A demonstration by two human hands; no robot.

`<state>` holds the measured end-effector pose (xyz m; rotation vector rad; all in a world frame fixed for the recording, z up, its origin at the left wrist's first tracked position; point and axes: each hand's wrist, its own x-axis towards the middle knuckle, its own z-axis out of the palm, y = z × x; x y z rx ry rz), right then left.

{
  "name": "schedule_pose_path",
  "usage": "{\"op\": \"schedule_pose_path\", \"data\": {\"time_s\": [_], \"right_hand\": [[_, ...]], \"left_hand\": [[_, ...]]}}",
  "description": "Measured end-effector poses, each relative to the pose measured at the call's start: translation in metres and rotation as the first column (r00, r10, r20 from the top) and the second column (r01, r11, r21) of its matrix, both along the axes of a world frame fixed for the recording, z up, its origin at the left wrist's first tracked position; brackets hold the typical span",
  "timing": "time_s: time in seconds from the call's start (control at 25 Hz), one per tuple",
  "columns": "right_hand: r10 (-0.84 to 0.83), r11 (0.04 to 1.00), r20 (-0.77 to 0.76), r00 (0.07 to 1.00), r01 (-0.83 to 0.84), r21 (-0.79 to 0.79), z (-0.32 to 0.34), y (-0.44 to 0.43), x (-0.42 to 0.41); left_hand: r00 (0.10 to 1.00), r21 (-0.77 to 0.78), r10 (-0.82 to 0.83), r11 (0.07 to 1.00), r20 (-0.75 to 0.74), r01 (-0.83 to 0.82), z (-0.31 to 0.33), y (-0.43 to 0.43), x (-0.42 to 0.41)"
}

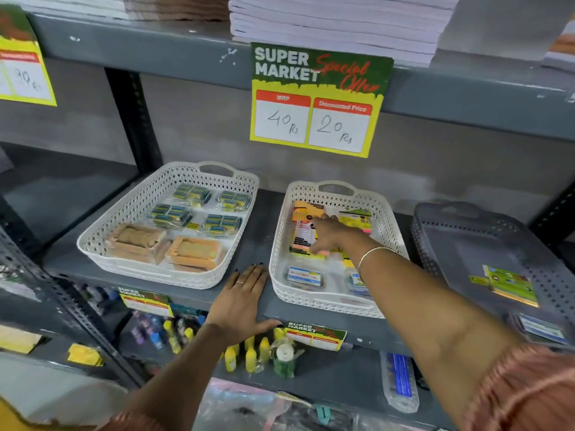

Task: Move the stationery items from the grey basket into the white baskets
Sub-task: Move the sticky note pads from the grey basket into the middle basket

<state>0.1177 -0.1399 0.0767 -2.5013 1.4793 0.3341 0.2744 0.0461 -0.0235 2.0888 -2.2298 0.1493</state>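
Observation:
Two white baskets sit on the grey shelf. The left white basket (93, 241) holds several green-yellow packs and brown boxes. The right white basket (387, 213) holds yellow and orange sticky-note packs and small labelled boxes. My right hand (331, 234) reaches into it, fingers resting on a sticky-note pack (303, 236); I cannot tell whether it grips it. My left hand (242, 301) lies flat and open on the shelf edge between the white baskets. The grey basket (435, 241) at the right holds a green pack (510, 284) and a blue-white pack (541, 331).
A "Super Market" price sign (317, 99) hangs from the shelf above, under stacked paper (339, 23). A dark upright post (133, 119) stands behind the left basket. The lower shelf holds yellow glue bottles (252, 353), tape and other stationery.

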Motion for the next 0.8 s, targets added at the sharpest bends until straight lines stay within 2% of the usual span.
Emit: {"op": "schedule_pose_path", "data": {"time_s": [0.12, 0.64, 0.8], "right_hand": [[0.013, 0.999, -0.013, 1.000, -0.013, 0.050, -0.010, -0.002, 0.017], [0.026, 0.998, -0.042, 0.999, -0.023, 0.064, -0.017, -0.001, 0.018], [0.037, 0.998, 0.028, 0.999, -0.038, 0.043, -0.005, 0.000, 0.014]], "left_hand": [[1.000, 0.008, 0.008, 1.000, -0.023, -0.008, -0.007, 0.001, 0.009], [1.000, 0.005, -0.004, 1.000, -0.005, 0.004, -0.006, -0.001, 0.005], [1.000, -0.005, -0.002, 1.000, 0.000, 0.002, -0.006, 0.000, 0.006]]}}
